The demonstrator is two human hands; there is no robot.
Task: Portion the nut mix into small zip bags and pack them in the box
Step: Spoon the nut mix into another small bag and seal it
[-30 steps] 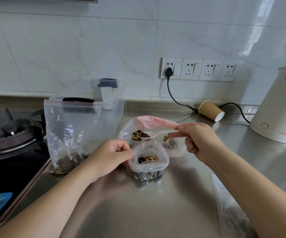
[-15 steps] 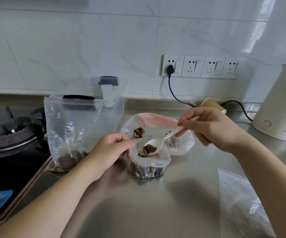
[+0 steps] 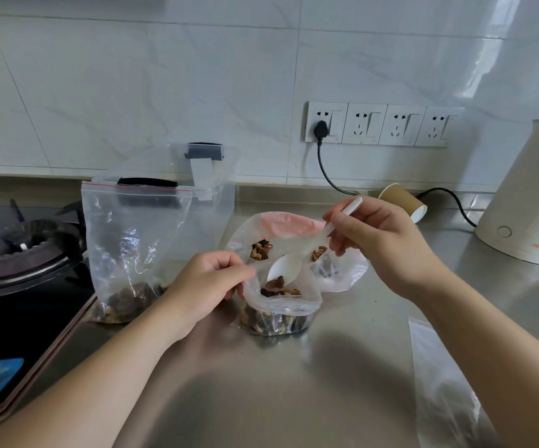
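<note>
Spoon [image 3: 282, 270], white plastic, pinched by right hand [image 3: 378, 240], bowl tipped inside small zip bag [image 3: 281, 305] on the steel counter [image 3: 261, 383]. Left hand [image 3: 206, 286] pinches that bag's rim open; nuts [image 3: 279, 286] lie inside.

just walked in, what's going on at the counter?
A person is portioning nut mix. The left hand pinches the rim of a small zip bag to hold it open, while the right hand holds a white plastic spoon tipped down into its mouth, nuts at the bowl's edge. The bag already holds nuts. Behind it sits the pink-edged source bag. Another zip bag with nuts stands to the left, in front of a clear box.
</note>
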